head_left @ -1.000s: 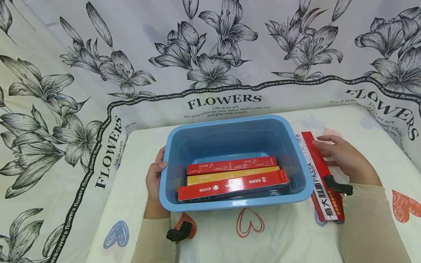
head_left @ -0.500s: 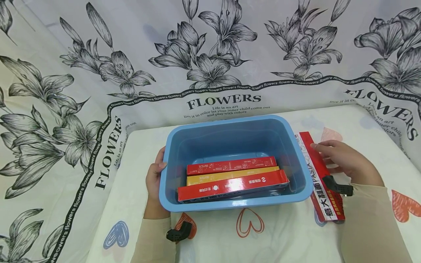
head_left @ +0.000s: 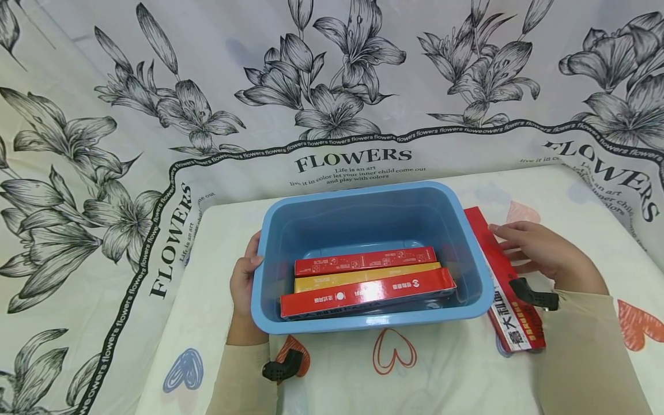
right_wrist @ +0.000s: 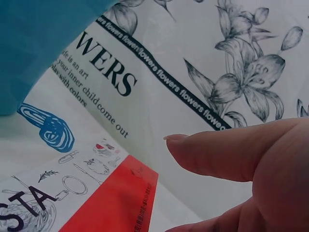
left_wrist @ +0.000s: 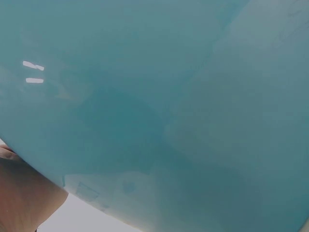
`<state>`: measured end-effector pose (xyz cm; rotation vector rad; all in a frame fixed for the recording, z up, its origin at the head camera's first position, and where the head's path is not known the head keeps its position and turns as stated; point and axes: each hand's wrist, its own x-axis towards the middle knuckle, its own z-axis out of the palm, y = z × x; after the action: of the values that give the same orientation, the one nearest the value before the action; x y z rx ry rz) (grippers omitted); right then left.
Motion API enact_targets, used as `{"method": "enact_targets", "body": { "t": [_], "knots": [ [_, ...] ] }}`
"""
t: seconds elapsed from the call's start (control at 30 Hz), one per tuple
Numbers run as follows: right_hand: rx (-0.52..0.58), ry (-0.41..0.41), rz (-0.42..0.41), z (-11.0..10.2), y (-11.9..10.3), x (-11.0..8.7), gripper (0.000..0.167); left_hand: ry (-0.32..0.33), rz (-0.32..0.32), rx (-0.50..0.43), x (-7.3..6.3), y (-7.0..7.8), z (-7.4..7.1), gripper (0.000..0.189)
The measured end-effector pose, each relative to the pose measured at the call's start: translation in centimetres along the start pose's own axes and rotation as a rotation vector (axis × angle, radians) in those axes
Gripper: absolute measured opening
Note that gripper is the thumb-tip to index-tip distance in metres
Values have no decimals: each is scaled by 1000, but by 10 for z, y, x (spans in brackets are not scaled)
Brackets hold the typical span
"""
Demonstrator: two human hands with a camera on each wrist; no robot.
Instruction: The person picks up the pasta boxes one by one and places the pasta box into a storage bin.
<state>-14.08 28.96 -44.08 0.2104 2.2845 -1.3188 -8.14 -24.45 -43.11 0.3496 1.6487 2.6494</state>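
Note:
A blue plastic basin [head_left: 368,324] stands in the middle of the head view with three long, narrow boxes in it: a red box [head_left: 365,261], a yellow box [head_left: 316,283] and a red pasta box [head_left: 363,293] in front. My left hand [head_left: 244,282] holds the basin's left side, thumb at the rim; the blue wall fills most of the left wrist view. Another red and white pasta box [head_left: 510,300] lies along the basin's right side, tilted so its red side shows broadly. Beside its far half is my right hand [head_left: 544,251], thumb and fingers extended and apart, fingertips right at the red side.
A white cloth with printed hearts [head_left: 337,374] covers the table. Behind and to the left hangs a flower-printed curtain [head_left: 207,69]. The basin's right rim overlaps the far end of the loose pasta box in the head view.
The loose pasta box has tipped and shifted toward the basin, showing more of its red side and less white. My right hand has moved slightly down and right. The left hand has stayed put.

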Motion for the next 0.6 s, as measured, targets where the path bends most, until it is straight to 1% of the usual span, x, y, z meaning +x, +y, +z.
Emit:
{"method": "enact_targets", "body": {
  "t": [0.3, 0.6],
  "knots": [
    [15, -16, -49, 6, 0, 3, 89, -5, 4, -8, 0, -1, -2, 59],
    [45, -26, -60, 7, 2, 3, 78, -8, 2, -33, 2, -1, -2, 59]
  ]
}}
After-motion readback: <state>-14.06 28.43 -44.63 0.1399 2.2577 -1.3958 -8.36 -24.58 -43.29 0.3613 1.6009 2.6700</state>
